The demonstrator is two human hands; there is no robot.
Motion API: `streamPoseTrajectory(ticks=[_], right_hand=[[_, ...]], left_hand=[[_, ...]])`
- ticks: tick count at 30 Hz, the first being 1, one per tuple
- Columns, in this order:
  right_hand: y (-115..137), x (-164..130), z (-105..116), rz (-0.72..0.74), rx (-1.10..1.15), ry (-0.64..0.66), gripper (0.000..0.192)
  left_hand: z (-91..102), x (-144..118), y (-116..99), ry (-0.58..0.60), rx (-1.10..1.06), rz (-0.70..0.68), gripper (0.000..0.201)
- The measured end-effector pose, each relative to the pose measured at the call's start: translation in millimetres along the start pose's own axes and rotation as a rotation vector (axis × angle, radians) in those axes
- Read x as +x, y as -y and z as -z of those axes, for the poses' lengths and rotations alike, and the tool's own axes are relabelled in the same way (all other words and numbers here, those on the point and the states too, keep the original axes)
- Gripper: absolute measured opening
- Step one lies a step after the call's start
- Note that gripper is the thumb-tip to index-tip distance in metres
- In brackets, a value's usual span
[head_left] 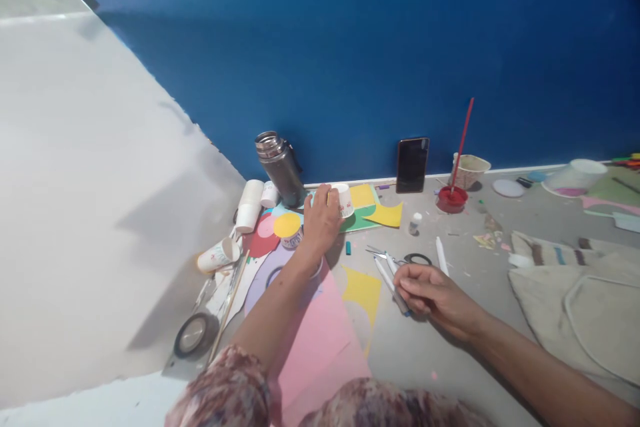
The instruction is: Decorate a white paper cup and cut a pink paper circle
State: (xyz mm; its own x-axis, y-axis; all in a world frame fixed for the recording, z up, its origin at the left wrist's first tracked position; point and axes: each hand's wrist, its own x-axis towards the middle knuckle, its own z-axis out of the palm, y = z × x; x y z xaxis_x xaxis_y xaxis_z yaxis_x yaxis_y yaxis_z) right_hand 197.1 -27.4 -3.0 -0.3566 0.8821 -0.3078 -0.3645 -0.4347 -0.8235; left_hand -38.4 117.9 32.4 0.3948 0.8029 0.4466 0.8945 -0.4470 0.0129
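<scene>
My left hand (pixel 321 221) reaches to the back of the table, its fingers curled at the left side of a white printed paper cup (pixel 345 201). Part of the cup is hidden behind those fingers. Just left of the hand, a yellow paper disc (pixel 287 226) covers the top of another small cup (pixel 292 241). My right hand (pixel 435 295) is closed in a pinch above the table; whatever its fingertips hold, if anything, is not visible. Beside it are white markers (pixel 386 277) and scissors (pixel 417 259), partly overlapped by the hand in view.
A steel flask (pixel 283 170) stands behind my left hand. A phone (pixel 413 165) leans on the blue wall. Red paint with a brush (pixel 453 199) is farther right. Pink paper (pixel 320 347), yellow scraps (pixel 363 293), tape (pixel 193 335) and a cloth bag (pixel 575 300) lie around.
</scene>
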Motion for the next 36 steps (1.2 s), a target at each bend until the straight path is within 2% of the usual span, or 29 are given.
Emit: streamPoseTrajectory(ticks=[4, 9, 14, 17, 19, 21, 23, 25, 26, 28, 31, 34, 36], right_hand=[[0, 1, 1, 0.005, -0.004, 0.002, 0.041], [1, 0, 0, -0.011, -0.016, -0.013, 0.043], [13, -4, -1, 0.097, -0.256, -0.074, 0.043], [18, -4, 3, 0.146, -0.422, -0.164, 0.042], [19, -2, 7, 0.180, -0.524, -0.248, 0.040], [21, -1, 12, 0.215, -0.607, -0.312, 0.038], [23, 0, 16, 0.245, -0.662, -0.355, 0.037], [26, 0, 21, 0.275, -0.708, -0.377, 0.037], [27, 0, 23, 0.292, -0.732, -0.384, 0.037], [27, 1, 27, 0.325, -0.785, -0.391, 0.035], [23, 3, 31, 0.361, -0.864, -0.392, 0.030], [19, 5, 31, 0.408, -0.977, -0.389, 0.027], [17, 5, 31, 0.445, -1.070, -0.382, 0.025]], left_hand=[[-2.8, -10, 6, -0.023, -0.007, -0.001, 0.069], [-21.6, -3, 2, -0.002, -0.045, -0.007, 0.069], [-27.3, -6, -4, 0.065, -0.075, -0.033, 0.068], [-15.0, -15, -5, 0.062, -0.079, -0.027, 0.068], [-0.2, -26, -8, 0.035, -0.108, -0.012, 0.069], [17.2, -42, -14, 0.036, -0.143, 0.014, 0.061], [32.7, -63, -25, 0.175, -0.168, 0.000, 0.047], [41.6, -86, -42, 0.375, -0.206, -0.011, 0.052], [42.9, -97, -51, 0.458, -0.221, -0.016, 0.054], [39.8, -114, -70, 0.547, -0.211, -0.005, 0.047], [31.8, -126, -87, 0.571, -0.205, -0.050, 0.012], [41.2, -125, -82, 0.554, -0.354, -0.050, 0.018], [62.0, -125, -68, 0.538, -0.566, 0.106, 0.023]])
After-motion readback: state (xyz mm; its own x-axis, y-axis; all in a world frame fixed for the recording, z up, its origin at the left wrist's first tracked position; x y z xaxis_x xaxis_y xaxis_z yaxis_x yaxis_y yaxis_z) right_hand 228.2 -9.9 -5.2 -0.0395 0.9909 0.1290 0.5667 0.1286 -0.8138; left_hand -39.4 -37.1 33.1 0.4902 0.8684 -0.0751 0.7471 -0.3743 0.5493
